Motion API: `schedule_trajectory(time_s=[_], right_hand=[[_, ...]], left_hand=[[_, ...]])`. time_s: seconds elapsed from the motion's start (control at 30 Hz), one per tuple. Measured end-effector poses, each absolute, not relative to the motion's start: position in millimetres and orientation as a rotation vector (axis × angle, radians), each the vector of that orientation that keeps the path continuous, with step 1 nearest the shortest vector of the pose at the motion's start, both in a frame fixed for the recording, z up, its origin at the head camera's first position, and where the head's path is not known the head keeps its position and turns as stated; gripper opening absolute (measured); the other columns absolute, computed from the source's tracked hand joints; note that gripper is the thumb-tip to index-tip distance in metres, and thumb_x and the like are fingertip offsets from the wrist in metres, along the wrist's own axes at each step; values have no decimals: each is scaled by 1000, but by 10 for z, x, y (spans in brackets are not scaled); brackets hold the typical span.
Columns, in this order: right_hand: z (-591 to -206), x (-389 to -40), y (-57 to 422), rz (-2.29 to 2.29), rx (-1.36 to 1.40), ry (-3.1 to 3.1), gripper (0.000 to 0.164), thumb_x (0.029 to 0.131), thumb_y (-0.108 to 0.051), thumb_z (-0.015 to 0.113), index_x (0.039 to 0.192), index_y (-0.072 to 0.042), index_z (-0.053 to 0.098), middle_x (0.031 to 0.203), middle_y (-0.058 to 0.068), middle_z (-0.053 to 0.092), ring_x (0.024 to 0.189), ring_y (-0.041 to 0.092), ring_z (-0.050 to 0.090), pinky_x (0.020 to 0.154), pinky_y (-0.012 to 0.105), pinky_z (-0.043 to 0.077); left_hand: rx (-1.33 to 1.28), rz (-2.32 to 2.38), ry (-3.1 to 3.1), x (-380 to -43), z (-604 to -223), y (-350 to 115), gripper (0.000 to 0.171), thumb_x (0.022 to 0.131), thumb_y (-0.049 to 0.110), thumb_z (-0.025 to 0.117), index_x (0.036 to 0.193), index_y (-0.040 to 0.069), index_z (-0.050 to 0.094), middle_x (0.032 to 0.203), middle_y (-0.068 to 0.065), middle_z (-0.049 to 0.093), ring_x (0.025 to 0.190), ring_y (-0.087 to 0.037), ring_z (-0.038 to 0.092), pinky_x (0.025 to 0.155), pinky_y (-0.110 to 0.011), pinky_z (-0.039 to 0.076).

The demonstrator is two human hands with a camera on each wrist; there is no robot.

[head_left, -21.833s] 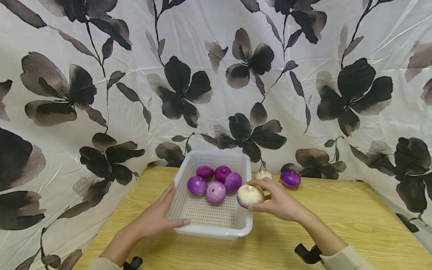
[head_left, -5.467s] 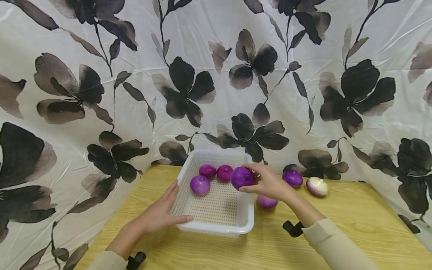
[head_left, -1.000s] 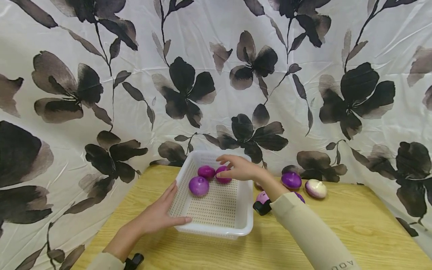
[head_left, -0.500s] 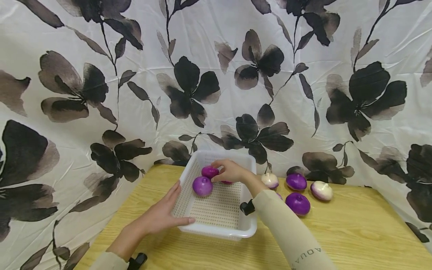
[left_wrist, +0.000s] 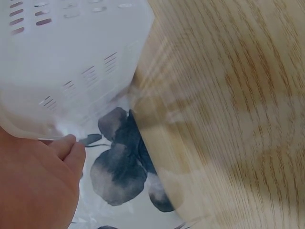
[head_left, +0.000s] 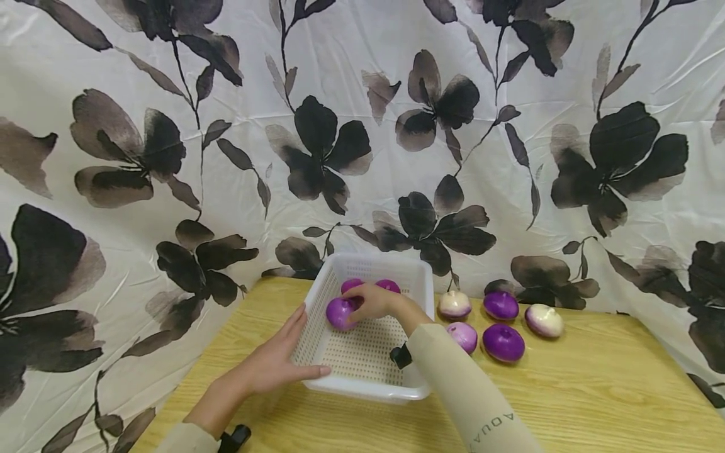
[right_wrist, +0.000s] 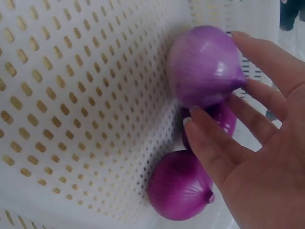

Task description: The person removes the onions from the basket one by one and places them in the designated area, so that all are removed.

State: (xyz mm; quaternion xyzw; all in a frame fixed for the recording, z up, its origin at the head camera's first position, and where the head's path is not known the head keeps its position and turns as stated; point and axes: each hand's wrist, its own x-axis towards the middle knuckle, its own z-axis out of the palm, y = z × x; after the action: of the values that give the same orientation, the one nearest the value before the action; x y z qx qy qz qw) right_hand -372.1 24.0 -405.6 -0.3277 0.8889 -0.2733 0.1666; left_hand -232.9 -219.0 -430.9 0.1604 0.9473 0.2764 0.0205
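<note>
My right hand [head_left: 376, 302] reaches into the white perforated basket [head_left: 391, 393], thumb and fingers spread around the sides of a light purple onion [head_left: 338, 314]. In the right wrist view, fingertips meet this onion [right_wrist: 205, 67] on opposite sides. Two magenta onions, one left [head_left: 350, 285] and one right [head_left: 388, 285], lie behind it, partly covered by the hand in the head view. My left hand [head_left: 269, 365] rests against the basket's left front corner, its fingers straight along the side and its thumb over the front rim.
Right of the basket, several onions lie on the wooden table [head_left: 595, 377]: two white-topped ones [head_left: 455, 305] [head_left: 544, 321], two dark purple ones [head_left: 501, 305] [head_left: 503, 343] and a pale pink one [head_left: 462, 337]. A floral cloth [head_left: 362, 170] hangs behind.
Within the last second my right hand moves left and forward in the basket onto the light purple onion. Since the oldest frame, several onions have moved from basket to table. The left hand stays.
</note>
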Motion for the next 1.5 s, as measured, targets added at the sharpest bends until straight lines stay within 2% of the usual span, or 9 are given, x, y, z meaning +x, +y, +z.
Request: schedule_trajectory(time_s=[0.27,0.53,0.73,0.9,1.03,1.33,1.5], right_hand=[[-4122,-3663,235,-699,-876,2510,61,94,-35,74,149,-16,55,151,6,54,143,29,46,118,51,37],[-4166,-3617,203,-701,-905,2470,65,92,-37,77,149,-14,55,149,5,56,136,25,52,113,43,44],[-4165,-3590,213,-671,-908,2471,67,89,-36,80,148,-16,56,145,4,59,130,24,57,107,42,49],[-4105,-3580,259,-642,-911,2470,67,89,-37,80,148,-17,56,146,3,58,130,22,57,108,42,49],[-3988,-3578,309,-697,-917,2454,69,89,-35,80,150,-15,54,146,6,57,130,25,55,109,45,47],[-3661,-3529,450,-676,-1080,2462,62,89,-24,79,145,-7,58,139,10,60,125,25,56,107,38,48],[-3570,-3490,624,-647,-1111,2503,64,87,-23,79,145,-6,57,140,11,60,130,28,55,111,42,45]], left_hand=[[501,853,2937,-2324,-4289,-2152,129,78,75,72,164,3,9,173,-10,-1,152,-43,24,117,-62,31],[501,873,2927,-2324,-4311,-2121,131,77,76,72,164,4,7,173,-8,-2,152,-40,23,119,-60,29],[509,859,2928,-2321,-4327,-2105,129,77,76,72,164,3,10,173,-6,-1,153,-40,23,119,-60,29],[512,869,2917,-2319,-4325,-2089,129,77,75,72,164,3,9,173,-6,-1,152,-40,23,119,-61,29],[500,875,2915,-2310,-4325,-2093,129,77,75,72,164,4,8,173,-7,-2,152,-41,23,118,-61,30],[499,842,2953,-2297,-4312,-2155,128,79,75,70,163,1,10,173,-9,-2,152,-43,22,117,-64,30],[505,821,2959,-2300,-4303,-2167,127,79,77,69,163,0,11,172,-10,-2,152,-43,21,118,-63,28]])
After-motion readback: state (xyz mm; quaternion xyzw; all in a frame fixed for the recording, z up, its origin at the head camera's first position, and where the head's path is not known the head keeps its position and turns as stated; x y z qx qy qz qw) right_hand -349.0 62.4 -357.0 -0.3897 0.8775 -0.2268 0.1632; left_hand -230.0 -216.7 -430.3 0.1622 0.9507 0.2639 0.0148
